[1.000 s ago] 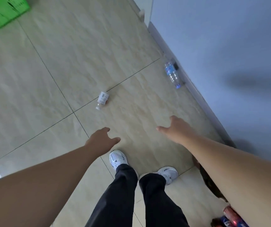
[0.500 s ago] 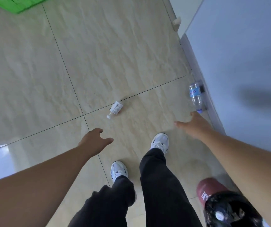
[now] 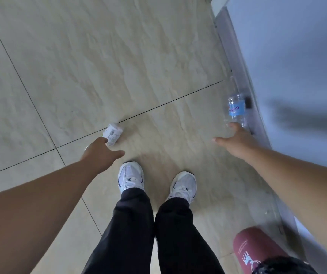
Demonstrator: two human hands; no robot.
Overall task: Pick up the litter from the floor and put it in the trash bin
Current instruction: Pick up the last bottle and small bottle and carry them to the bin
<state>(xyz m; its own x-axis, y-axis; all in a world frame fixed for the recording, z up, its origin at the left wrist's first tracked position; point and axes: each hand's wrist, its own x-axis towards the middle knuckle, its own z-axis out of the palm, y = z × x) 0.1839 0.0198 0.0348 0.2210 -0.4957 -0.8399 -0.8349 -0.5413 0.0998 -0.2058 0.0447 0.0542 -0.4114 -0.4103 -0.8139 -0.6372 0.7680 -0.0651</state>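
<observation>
Head view: both my hands were spread and empty, left hand point(image 3: 101, 153) touching a small white bottle point(image 3: 112, 134), right hand point(image 3: 237, 142) at a clear water bottle point(image 3: 236, 109); neither yet lifted, bin point(image 3: 257, 252) behind right.

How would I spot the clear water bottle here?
Follow the grey wall down to its baseboard on the right. The water bottle lies there on the floor, just beyond the right hand. Unlike the small white bottle, it is see-through with a blue label.
</observation>
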